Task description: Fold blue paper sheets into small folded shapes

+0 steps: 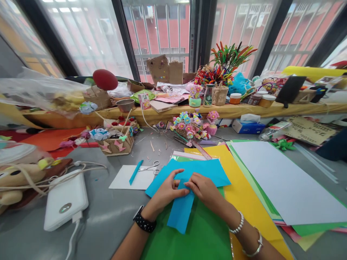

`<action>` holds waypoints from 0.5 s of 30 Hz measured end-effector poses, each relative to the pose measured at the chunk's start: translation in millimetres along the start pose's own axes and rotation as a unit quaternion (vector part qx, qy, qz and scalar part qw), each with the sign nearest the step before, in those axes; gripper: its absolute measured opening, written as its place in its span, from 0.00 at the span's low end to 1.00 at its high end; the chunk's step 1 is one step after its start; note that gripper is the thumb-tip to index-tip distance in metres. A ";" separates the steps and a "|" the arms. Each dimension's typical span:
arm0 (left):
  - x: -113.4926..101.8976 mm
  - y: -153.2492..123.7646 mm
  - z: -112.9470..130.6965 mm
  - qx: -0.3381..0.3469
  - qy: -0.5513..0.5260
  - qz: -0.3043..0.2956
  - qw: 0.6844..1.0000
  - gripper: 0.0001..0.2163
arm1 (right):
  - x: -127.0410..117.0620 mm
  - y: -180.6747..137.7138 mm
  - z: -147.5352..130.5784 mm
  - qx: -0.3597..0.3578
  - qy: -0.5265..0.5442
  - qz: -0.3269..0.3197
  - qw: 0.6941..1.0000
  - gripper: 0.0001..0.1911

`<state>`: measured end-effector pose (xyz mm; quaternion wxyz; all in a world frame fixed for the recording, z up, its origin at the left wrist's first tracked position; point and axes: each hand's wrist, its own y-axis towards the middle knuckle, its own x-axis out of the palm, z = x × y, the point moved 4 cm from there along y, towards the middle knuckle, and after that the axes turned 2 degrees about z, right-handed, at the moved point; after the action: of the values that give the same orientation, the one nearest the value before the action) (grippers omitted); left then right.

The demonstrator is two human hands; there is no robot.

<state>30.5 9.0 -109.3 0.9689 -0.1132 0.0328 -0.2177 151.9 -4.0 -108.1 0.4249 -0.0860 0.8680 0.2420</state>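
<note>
A narrow strip of blue paper [181,213] hangs between my two hands, its lower end reaching toward me. My left hand [170,187] grips its left edge with thumb and fingers. On the other side, the fingertips of my right hand [202,187] pinch the strip's upper part. Behind my hands lies a wider blue sheet [200,168], on top of a green sheet [206,231] and a yellow sheet [244,195]. Scissors [149,168] rest on a white card [121,177] at the left, beside a thin blue paper scrap [136,172].
A white power bank [66,202] with cables lies at the left. Stacked paper sheets [287,180] lie at the right. Farther back are a cardboard basket [118,144], craft flowers [189,124], a tissue box [248,126] and a crowded window ledge [162,115].
</note>
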 end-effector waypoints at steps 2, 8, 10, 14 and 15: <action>0.3 0.5 -0.1 0.000 -0.003 0.003 1.000 0.33 | -0.9 -0.6 -0.5 -0.006 0.000 -0.010 1.000 0.18; -0.7 1.1 -1.3 0.002 -0.010 0.020 1.000 0.32 | 4.0 -0.3 1.2 0.002 -0.014 -0.019 1.000 0.17; -1.5 1.2 -1.6 0.003 -0.011 0.026 1.000 0.32 | 5.2 -0.2 2.9 0.010 -0.012 -0.019 1.000 0.18; -4.4 1.8 -3.1 0.007 -0.012 0.038 0.999 0.33 | 2.0 -0.7 4.5 0.008 0.013 -0.028 0.999 0.16; -5.1 2.0 -3.5 0.009 -0.012 0.041 0.999 0.34 | 1.1 -0.8 4.1 0.003 0.021 -0.031 0.999 0.16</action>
<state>26.4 12.3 -113.1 0.9782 -0.1062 0.0235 -0.1766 154.3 -2.5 -111.3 0.4141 -0.1169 0.8745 0.2237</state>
